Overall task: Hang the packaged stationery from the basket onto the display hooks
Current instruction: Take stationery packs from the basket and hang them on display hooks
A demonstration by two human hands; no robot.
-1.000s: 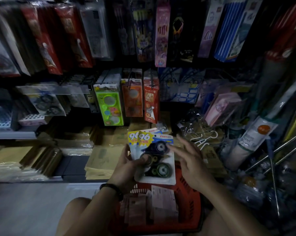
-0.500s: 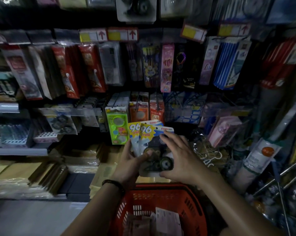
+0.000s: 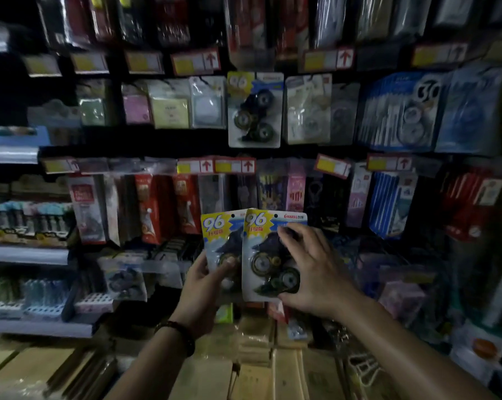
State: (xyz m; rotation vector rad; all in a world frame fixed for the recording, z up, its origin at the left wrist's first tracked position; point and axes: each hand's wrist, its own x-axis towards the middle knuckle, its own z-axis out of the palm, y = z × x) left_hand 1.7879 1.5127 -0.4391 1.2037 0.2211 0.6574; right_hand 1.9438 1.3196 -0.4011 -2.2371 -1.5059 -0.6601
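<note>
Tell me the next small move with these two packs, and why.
Probably lift the front pack, gripped by the right hand, up toward the matching pack hanging above, since the same item seems to be stocked there. The left hand holds the rear pack; both sit well below it.

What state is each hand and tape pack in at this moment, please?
left hand, grips rear pack
right hand, grips front pack
rear pack, upright, not yet hung
front pack, upright, overlapping rear pack, not yet hung
hung pack, hanging on the display above
</note>
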